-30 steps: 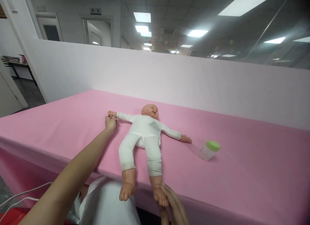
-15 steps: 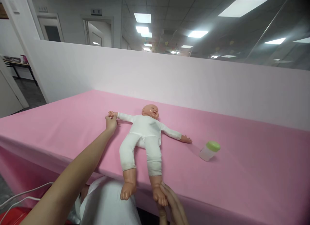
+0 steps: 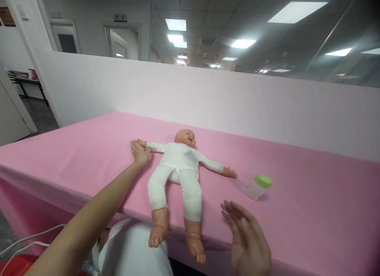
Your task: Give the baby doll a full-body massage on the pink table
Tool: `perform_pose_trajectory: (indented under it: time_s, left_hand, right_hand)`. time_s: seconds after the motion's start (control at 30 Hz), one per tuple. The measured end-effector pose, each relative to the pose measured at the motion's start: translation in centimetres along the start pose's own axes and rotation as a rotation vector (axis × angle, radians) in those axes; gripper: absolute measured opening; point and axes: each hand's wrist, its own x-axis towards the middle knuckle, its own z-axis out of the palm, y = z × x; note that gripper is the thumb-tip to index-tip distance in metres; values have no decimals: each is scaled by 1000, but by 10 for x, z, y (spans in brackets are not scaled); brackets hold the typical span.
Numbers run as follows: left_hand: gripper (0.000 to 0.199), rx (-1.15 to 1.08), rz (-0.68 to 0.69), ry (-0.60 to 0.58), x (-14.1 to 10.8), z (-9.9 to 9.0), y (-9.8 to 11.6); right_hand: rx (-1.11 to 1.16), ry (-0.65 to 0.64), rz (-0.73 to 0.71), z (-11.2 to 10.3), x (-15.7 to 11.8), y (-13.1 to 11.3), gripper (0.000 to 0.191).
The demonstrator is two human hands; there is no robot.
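Observation:
A baby doll (image 3: pixel 181 157) in a white cloth suit lies on its back on the pink-covered table (image 3: pixel 297 212), arms spread and bare feet over the near edge. At the doll's outstretched hand on the left, my left hand (image 3: pixel 140 153) is closed around the small fingers, partly hiding them. My right hand (image 3: pixel 247 238) hovers over the front edge, to the right of the doll's feet. It is empty, its fingers stretched and a little blurred. Beyond it stands a small clear container with a green lid (image 3: pixel 259 187), tilted in the view, near the doll's other hand.
Behind the table runs a white partition (image 3: pixel 208 96), with glass above it. White fabric (image 3: pixel 133 248) covers my lap below the table edge. At lower left are white cables (image 3: pixel 32 236) and something red (image 3: pixel 19 264). Farther back on the left stands a side table (image 3: pixel 25 80).
My right hand has let go of the doll's foot and moved right. That foot has dropped slightly. My left hand stays at the doll's hand, turned a little.

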Motion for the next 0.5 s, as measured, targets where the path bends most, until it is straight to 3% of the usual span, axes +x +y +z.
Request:
perform_pose_trajectory:
  time_s: [0.13,0.2,0.33,0.5]
  left_hand:
    - [94,51,-9,-101,-3,-2,1]
    - [96,93,-18,-144,-2,-4,2]
    - [97,242,-21,-209,-2,-7,6]
    - [94,388,75,-277,-6,-4,9]
  right_hand:
    - [322,-16,769,38,65,-32,36]
    - [297,19,982,57,94,-30,36]
    - [180,18,980,94,134,-9,34]
    - [222,-63,894,129,152,14,33]
